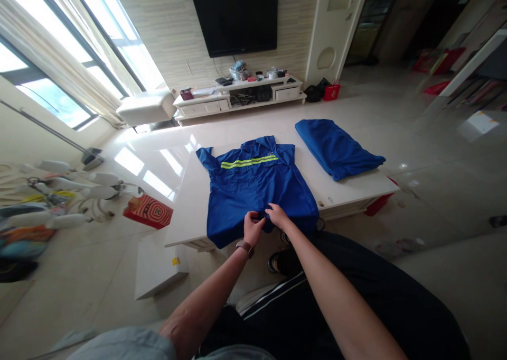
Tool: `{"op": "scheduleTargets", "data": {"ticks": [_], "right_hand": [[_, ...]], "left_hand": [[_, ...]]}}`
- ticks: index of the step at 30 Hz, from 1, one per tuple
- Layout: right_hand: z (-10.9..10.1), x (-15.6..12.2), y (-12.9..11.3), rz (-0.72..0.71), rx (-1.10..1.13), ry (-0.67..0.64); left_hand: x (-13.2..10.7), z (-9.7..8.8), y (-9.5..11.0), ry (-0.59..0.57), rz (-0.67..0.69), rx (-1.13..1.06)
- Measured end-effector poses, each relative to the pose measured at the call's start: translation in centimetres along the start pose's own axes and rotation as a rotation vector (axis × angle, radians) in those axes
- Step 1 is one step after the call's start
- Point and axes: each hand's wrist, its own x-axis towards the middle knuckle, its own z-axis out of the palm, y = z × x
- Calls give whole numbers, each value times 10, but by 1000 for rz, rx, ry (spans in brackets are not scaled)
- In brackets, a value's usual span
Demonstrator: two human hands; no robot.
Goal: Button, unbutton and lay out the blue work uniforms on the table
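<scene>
A blue work jacket [257,183] with a yellow and silver reflective stripe lies spread on a low white table [186,212], collar at the far side. Its lower hem hangs over the near edge. At the middle of that hem, my left hand [253,227] and my right hand [277,215] pinch the cloth close beside each other. Fingers on both hands are closed on the jacket; any button or fastener between them is too small to make out. On the table's right part rests a folded blue garment [336,148], apart from both hands.
A red patterned paper bag [148,211] and a white box [158,267] stand on the floor left of the table. Beyond are a TV cabinet [202,105], a wall television [237,16] and a white stool [146,106]. My legs are close to the table's near edge.
</scene>
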Motion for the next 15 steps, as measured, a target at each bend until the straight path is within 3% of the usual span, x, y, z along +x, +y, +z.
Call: {"op": "scheduleTargets", "data": {"ticks": [6,15], "right_hand": [[1,2,1,30,195,27],[3,1,3,84,185,3]], "left_hand": [[4,-12,2,-168,200,129],[2,-13,7,-64,332,266]]}}
